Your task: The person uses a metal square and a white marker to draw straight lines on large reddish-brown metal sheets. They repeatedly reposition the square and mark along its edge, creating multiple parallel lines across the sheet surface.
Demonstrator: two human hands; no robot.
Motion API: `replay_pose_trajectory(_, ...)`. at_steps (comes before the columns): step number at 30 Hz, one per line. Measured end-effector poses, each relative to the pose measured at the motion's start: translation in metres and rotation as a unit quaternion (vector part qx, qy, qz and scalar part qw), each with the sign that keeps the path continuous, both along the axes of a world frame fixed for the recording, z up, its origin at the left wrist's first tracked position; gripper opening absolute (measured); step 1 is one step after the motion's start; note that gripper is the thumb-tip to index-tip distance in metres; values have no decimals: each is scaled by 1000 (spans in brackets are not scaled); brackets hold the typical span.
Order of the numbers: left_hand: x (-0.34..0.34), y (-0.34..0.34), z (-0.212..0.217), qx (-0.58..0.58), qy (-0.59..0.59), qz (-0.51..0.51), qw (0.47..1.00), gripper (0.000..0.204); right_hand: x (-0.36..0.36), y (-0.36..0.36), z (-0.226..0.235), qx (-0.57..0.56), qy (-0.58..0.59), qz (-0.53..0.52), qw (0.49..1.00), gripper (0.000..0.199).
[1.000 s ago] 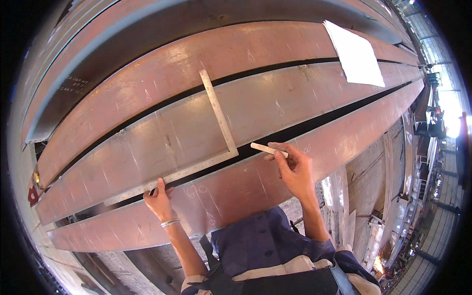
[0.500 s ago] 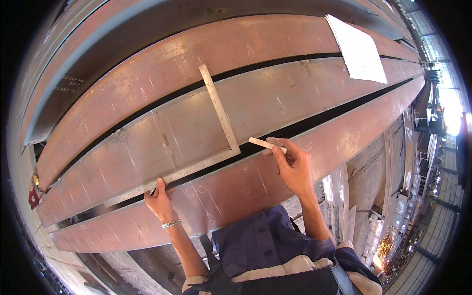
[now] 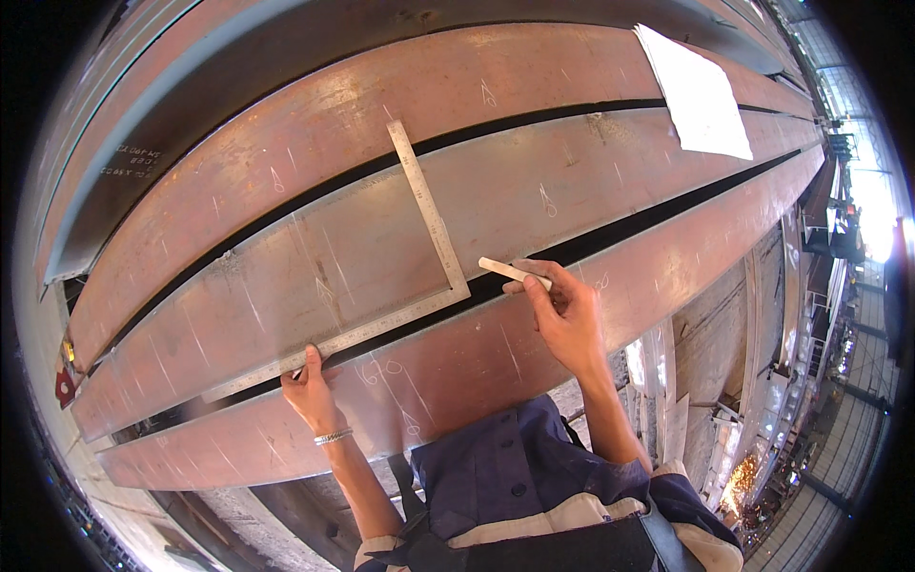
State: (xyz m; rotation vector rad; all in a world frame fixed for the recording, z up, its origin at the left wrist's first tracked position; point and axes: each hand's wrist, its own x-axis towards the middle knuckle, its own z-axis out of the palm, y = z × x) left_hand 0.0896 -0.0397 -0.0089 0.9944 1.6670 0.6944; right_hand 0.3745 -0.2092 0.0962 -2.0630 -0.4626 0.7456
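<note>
My left hand [image 3: 312,396] pinches the long arm of an L-shaped steel square [image 3: 431,219], its thumb on top. The square lies on the middle rust-brown steel beam [image 3: 496,181]. Its long arm runs along the near edge and its short arm points across to the far edge. In my right hand [image 3: 570,324] is a pale flat chalk stick [image 3: 502,270], held between thumb and fingers. The chalk's tip is just right of the square's corner, over the dark gap beside the beam. White chalk lines and marks cover the beam faces.
A nearer beam [image 3: 457,372] and a farther beam [image 3: 362,91] lie alongside, with dark gaps between. White paper sheets [image 3: 701,100] rest across the beams at far right. Orange sparks [image 3: 740,481] fly at lower right. A red object [image 3: 65,386] sits at the left end.
My right hand and the chalk have shifted slightly left and up, closer to the square's corner. My left hand stays on the square.
</note>
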Motion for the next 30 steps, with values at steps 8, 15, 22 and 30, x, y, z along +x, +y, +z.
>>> replay_pose_trajectory(8, -2, -2, 1, -3, 6, -6, 1000, 48, -2, 4, 2, 21, 12, -2, 1000, 26)
replay_pose_trajectory(15, -4, 0, -7, 13, -29, 17, 999, 46, -5, 13, 6, 5, -6, 5, 1000, 25)
replay_pose_trajectory(22, -3, -1, -5, 11, -8, 12, 1000, 46, -5, 17, 4, 23, -5, 2, 1000, 25)
replay_pose_trajectory(30, 1, -2, -4, 18, -15, 11, 1000, 46, 1, 37, -5, 30, -150, 28, 988, 25)
